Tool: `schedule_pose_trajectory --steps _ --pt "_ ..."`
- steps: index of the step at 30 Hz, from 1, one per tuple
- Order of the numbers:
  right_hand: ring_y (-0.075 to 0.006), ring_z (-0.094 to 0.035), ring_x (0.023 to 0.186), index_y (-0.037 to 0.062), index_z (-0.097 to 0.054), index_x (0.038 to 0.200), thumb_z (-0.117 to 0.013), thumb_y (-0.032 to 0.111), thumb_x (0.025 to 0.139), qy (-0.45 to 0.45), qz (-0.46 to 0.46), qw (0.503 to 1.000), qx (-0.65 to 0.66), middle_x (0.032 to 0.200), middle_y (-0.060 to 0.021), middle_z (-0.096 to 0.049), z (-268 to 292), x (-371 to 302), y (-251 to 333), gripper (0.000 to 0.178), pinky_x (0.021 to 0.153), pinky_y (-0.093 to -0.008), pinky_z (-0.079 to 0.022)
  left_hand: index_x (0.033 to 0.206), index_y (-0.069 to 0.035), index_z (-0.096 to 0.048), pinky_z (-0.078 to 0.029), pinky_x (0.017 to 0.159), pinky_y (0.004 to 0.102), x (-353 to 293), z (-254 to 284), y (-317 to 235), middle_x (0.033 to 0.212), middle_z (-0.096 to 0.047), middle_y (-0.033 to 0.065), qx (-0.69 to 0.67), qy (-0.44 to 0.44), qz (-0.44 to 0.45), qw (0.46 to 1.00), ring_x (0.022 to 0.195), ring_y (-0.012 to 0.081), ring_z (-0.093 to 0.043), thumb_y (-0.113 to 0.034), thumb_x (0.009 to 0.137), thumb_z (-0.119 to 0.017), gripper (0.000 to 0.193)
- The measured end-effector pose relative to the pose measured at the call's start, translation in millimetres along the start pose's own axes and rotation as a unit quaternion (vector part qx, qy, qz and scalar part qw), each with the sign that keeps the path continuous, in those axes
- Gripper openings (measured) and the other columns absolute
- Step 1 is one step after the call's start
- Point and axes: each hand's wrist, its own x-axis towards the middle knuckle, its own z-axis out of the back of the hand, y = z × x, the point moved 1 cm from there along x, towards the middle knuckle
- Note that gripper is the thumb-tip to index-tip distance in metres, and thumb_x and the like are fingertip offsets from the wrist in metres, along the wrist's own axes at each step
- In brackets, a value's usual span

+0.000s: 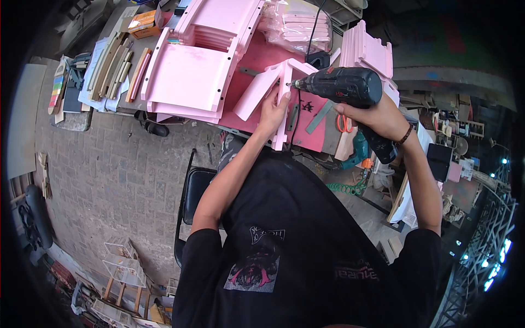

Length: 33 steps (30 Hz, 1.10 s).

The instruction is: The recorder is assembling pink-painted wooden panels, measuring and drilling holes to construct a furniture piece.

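Note:
My right hand [385, 117] is wrapped round the handle of a black cordless drill [342, 86]. The drill lies level, its tip pointing left and meeting the upright strip of a pink panel assembly [257, 94]. With my left hand [274, 113] I grip that strip just below the drill tip, thumb along its face. The far side of the assembly is hidden. Small black screws [307, 106] lie close by on the red table cover [313, 134], beside a grey-green flat strip [320, 116]. Orange-handled scissors [344, 124] are under my right hand.
Stacked pink panels [188, 76] fill the table's left part. Plastic-wrapped pink pieces [295, 24] and more pink parts [367, 52] stand farther back. A teal power tool [358, 148] with a green coiled hose [347, 188] is at the right edge. A black chair [196, 191] stands to my left.

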Motion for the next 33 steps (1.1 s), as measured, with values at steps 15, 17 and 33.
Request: schedule_pose_trajectory --steps 15,17,33 --pt "-0.0100 -0.056 0.090 0.0009 -0.058 0.115 -0.074 0.019 0.083 -0.017 0.005 1.000 -0.016 0.100 -0.0025 -0.063 0 -2 0 0.040 0.082 -0.0269 -0.047 0.120 -0.004 -0.055 -0.041 0.052 0.0242 5 1 7 0.072 -0.055 -0.0010 0.019 0.005 -0.034 0.999 0.058 0.0062 -0.050 -0.024 0.095 -0.056 0.032" --pt "-0.0099 -0.056 0.088 0.0009 -0.058 0.114 -0.074 0.019 0.082 -0.019 0.030 0.999 -0.011 0.099 -0.0027 -0.063 0 -3 4 0.040 0.080 -0.0266 -0.048 0.119 -0.004 -0.055 -0.041 0.052 0.0238 5 2 8 0.072 -0.055 -0.0010 0.008 0.006 -0.040 0.999 0.058 0.0060 -0.050 -0.024 0.095 -0.056 0.031" --pt "-0.0074 -0.055 0.061 0.0012 -0.056 0.115 -0.071 0.021 0.084 -0.057 0.085 0.991 0.085 0.080 -0.0021 -0.060 -2 -20 -18 0.040 0.053 -0.0232 -0.047 0.125 -0.005 -0.054 -0.052 0.065 0.0435 -17 -10 -31 0.098 -0.061 0.0159 0.497 -0.135 -0.267 0.815 0.082 0.0346 -0.064 -0.021 0.088 -0.061 0.040"
